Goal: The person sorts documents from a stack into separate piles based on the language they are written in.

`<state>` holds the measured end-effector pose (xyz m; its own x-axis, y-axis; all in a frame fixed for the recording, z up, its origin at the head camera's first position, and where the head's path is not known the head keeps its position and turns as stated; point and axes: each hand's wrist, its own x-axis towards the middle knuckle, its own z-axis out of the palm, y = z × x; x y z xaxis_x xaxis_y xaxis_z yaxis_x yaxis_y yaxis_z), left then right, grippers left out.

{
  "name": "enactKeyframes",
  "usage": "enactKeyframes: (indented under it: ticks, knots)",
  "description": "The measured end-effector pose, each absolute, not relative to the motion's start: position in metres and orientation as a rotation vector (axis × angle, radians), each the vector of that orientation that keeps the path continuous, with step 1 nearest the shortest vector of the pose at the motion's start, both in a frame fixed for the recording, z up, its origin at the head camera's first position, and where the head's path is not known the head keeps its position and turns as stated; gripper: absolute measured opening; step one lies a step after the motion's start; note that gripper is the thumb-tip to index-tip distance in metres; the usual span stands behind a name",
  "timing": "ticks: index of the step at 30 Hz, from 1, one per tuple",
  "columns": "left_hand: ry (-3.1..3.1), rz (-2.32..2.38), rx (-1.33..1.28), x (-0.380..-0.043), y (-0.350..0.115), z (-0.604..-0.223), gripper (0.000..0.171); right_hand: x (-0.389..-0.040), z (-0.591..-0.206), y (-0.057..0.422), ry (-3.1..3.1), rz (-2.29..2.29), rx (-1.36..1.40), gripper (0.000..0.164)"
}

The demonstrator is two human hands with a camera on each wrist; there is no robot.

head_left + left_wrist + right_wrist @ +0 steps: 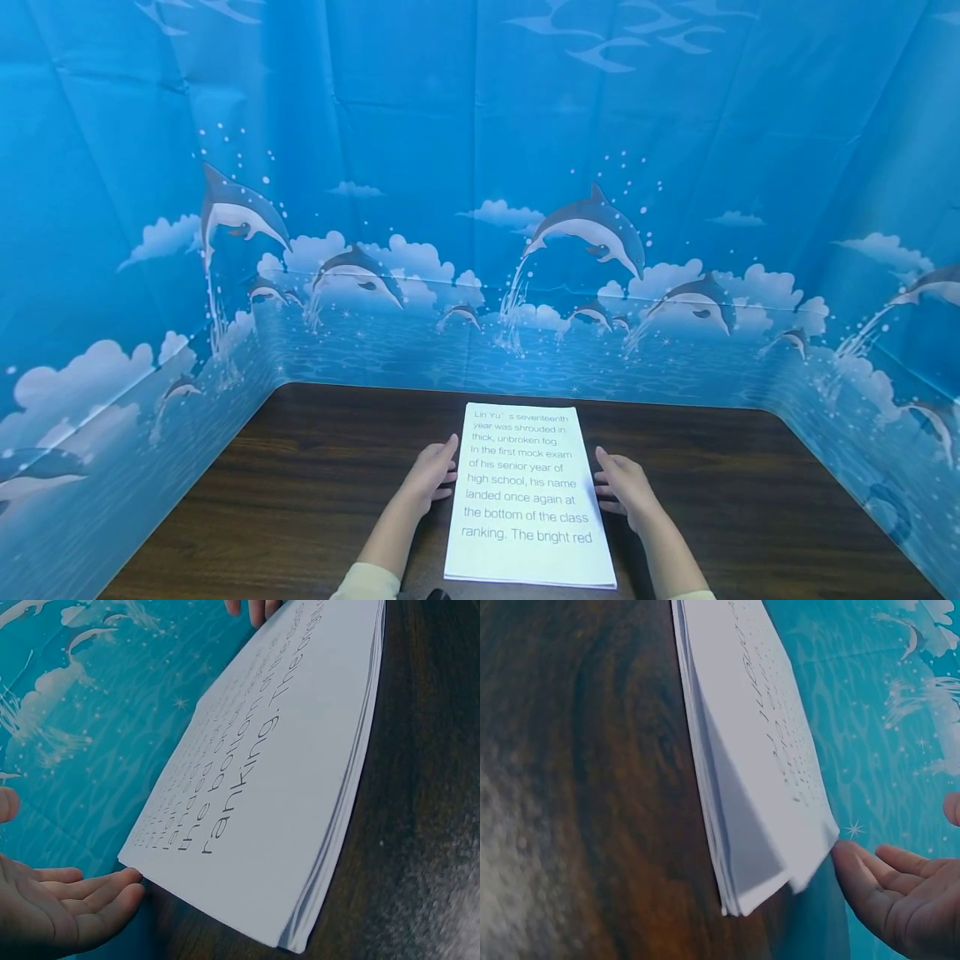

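Observation:
A stack of white paper sheets [528, 496] lies on the dark wooden table, its top page printed with large lines of English text. My left hand [431, 473] is at the stack's left edge, fingers extended and thumb up. On the opposite side my right hand [624, 483] stands at the right edge, its fingers likewise extended. In the left wrist view, the fingertips of the left hand [75, 907] are right at a side edge of the paper. The right wrist view has the right hand [907, 892] beside the stack, where the sheets fan apart slightly at a corner.
The brown wood-grain table [300, 500] runs out to both sides of the paper. A blue curtain [420, 208] printed with dolphins, clouds and waves encloses its back and sides. A small black object [438, 594] shows at the bottom edge of the head view.

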<state>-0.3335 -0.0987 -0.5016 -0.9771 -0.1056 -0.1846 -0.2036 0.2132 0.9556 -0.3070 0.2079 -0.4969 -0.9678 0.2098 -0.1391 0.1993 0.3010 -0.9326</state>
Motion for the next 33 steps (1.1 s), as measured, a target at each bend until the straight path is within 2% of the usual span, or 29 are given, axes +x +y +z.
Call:
enactKeyframes:
  ticks: [4, 7, 10, 13, 19, 33]
  knots:
    - [2.362, 1.931, -0.299, -0.318, -0.096, -0.481, 0.08, -0.302, -0.49, 0.206, -2.466, 1.855, -0.427, 0.087]
    - [2.318, 1.967, -0.293, -0.303, -0.094, -0.462, 0.078, -0.294, -0.48, 0.202, -2.431, 1.876, -0.445, 0.071]
    - [2.296, 1.988, -0.299, -0.311, -0.097, -0.472, 0.081, -0.287, -0.472, 0.199, -2.41, 1.893, -0.438, 0.055]
    - [2.308, 2.013, -0.295, -0.31, -0.096, -0.47, 0.073, -0.282, -0.464, 0.195, -2.382, 1.926, -0.45, 0.044]
    - [2.22, 2.125, -0.287, -0.288, -0.091, -0.442, 0.052, -0.265, -0.443, 0.186, -2.347, 1.986, -0.44, 0.04]
    - [2.151, 2.109, -0.171, -0.284, -0.086, -0.442, 0.042, -0.264, -0.443, 0.181, -2.428, 1.954, -0.39, 0.03]
